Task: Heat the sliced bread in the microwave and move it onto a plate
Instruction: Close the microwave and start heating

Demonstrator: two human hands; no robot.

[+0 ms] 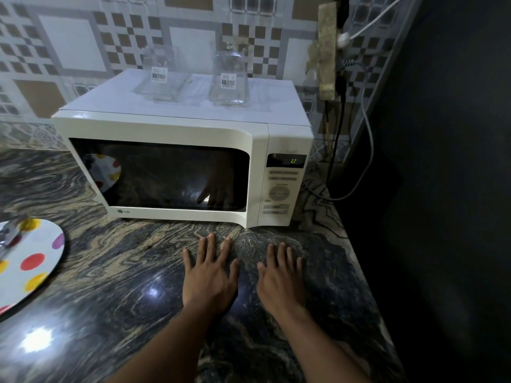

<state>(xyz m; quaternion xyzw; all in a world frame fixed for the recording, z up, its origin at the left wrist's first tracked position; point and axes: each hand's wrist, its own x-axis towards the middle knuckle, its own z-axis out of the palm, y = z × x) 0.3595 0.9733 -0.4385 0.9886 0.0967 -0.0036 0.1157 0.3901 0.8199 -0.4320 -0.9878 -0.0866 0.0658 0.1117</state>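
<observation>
A white microwave (pixel 177 128) stands on the marbled stone counter (pixel 116 272) with its dark door closed; its display shows a green digit. The inside is too dark to see any bread. My left hand (pixel 210 275) and my right hand (pixel 282 280) lie flat on the counter just in front of the microwave, fingers spread and straight, holding nothing. A white plate with coloured dots (pixel 27 264) sits at the left edge of the counter, with something shiny lying on it, partly cut off by the frame.
Two clear glass containers (pixel 163 76) (pixel 229 78) with barcode labels stand on top of the microwave. Cables (pixel 367 120) hang from a wall socket at the right. The counter ends at a dark drop on the right. A tiled wall is behind.
</observation>
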